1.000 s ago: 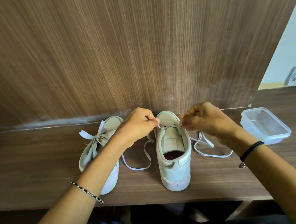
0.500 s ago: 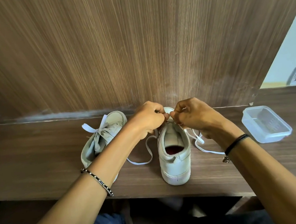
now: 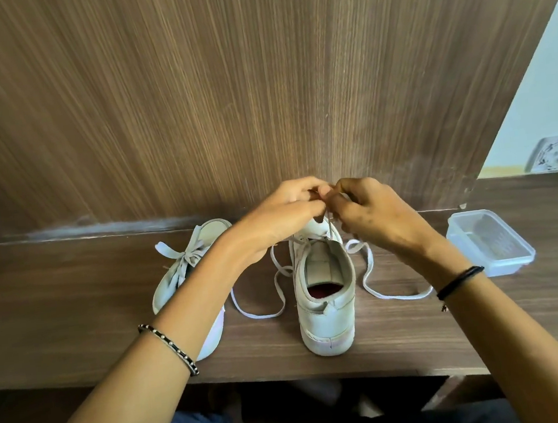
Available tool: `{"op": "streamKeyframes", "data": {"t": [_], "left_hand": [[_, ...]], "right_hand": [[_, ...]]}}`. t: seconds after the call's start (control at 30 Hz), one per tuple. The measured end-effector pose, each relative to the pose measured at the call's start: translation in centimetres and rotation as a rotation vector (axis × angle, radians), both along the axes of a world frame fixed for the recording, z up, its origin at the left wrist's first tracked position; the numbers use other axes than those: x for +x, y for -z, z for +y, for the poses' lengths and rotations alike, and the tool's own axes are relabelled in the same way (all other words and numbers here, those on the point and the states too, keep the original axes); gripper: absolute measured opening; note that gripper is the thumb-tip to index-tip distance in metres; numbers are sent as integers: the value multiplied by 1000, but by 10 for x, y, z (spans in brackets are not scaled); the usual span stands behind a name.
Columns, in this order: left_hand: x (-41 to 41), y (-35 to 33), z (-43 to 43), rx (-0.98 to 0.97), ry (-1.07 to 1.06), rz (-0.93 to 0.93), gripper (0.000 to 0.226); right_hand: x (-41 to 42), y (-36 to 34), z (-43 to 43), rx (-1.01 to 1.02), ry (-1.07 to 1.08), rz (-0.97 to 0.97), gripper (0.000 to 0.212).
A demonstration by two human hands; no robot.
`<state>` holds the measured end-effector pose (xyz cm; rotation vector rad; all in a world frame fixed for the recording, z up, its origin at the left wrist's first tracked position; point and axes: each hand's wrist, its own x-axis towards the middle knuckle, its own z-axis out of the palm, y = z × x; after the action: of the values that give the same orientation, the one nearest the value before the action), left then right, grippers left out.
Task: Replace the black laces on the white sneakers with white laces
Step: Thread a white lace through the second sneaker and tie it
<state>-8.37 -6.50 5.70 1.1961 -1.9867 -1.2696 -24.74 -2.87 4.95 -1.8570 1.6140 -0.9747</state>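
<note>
Right of the bow-tied shoe, the left hand pinches the white lace just above the far tongue end of shoe 2, lying heel-nearest, while the right hand pinches it alongside, fingertips touching.

No readable text, labels or numbers anywhere.

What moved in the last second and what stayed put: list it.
The left hand and right hand, apart at the sides of the sneaker before, now meet above its tongue, pinching the white lace and drawing it up. Neither let go. The tied sneaker and plastic box stayed put.
</note>
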Motion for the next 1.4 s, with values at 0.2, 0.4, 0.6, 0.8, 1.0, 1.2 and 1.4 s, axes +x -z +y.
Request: {"op": "streamKeyframes", "data": {"t": [0.2,0.4,0.6,0.8,1.0,1.2,1.4], "left_hand": [[9,-2,-10,108,-14,143,32],[23,4,-21,182,-208,232,30],[20,20,-27,200,-386,96,32],[-5,17,-8,-114,-146,12,36],[-21,14,1,-185,-42,35,44],[9,19,-29,-144,-465,170,32],[31,31,-43,-197,-679,12,39]], "right_hand": [[-17,-4,2,-143,103,42,64],[-36,3,-2,-139,296,100,60],[-48,13,-6,-48,522,245,61],[-24,14,-5,-47,129,-41,71],[-17,14,-6,-50,100,-98,63],[-35,17,-5,3,145,-59,67],[-47,20,-6,-7,297,44,67]]}}
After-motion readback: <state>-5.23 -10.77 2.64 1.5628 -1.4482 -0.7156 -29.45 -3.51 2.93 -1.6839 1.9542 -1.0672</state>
